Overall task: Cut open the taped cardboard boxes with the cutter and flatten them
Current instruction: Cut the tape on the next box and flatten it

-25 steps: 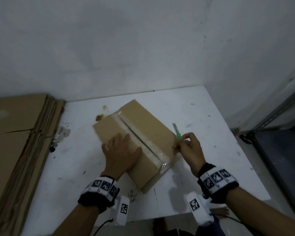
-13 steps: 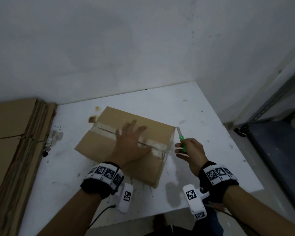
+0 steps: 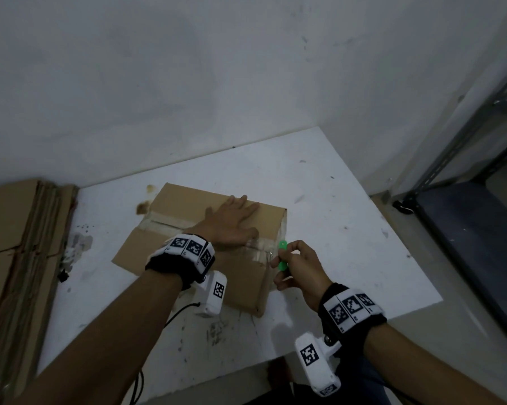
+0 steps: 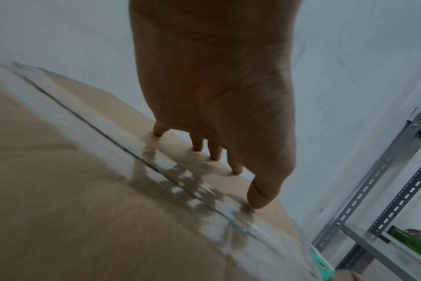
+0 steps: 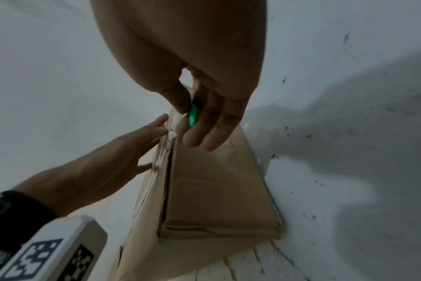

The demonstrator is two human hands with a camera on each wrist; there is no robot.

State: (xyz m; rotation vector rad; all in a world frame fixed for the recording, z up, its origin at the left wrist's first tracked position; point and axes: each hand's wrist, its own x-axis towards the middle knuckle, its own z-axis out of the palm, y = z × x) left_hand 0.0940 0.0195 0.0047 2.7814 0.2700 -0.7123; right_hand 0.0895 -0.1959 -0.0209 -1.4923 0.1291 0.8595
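- Brown cardboard box [image 3: 188, 217] lay near the middle of a white table [image 3: 348, 229], clear tape [image 3: 164, 226] running across its top along the flap seam.
- The person's left hand [image 3: 232, 223] pressed flat on the box top, fingers straight and spread toward 12 o'clock, the thumb beside the tape.
- At the box's 3 o'clock edge, the right hand [image 3: 297, 266] pinched a green cutter [image 3: 282, 254] between thumb and fingers, right at the taped end; its blade could not be made out.
- Flattened cardboard [image 3: 9, 244] was stacked at 9 o'clock, and a grey metal shelf [image 3: 465, 200] stood at 3 o'clock.
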